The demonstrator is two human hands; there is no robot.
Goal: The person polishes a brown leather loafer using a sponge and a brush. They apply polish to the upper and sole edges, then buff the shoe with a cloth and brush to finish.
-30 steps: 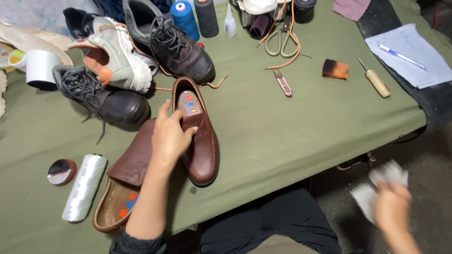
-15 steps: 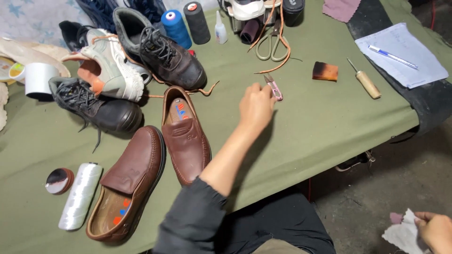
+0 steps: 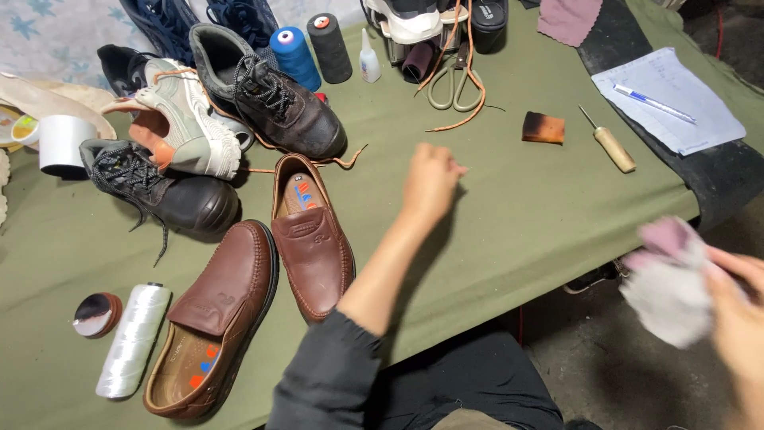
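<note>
Green cloth-covered bench (image 3: 517, 231) is taking up most of the head view, shoes crowding its left side. Left hand (image 3: 430, 181) is hovering curled into a loose fist over the open middle, holding nothing I can make out. Just left of it a brown loafer (image 3: 312, 239) is lying with its toe pointing at the near edge, heel away. Right hand (image 3: 736, 314) is pinching a crumpled pale cloth (image 3: 668, 283) off the bench's near-right corner, over the floor.
</note>
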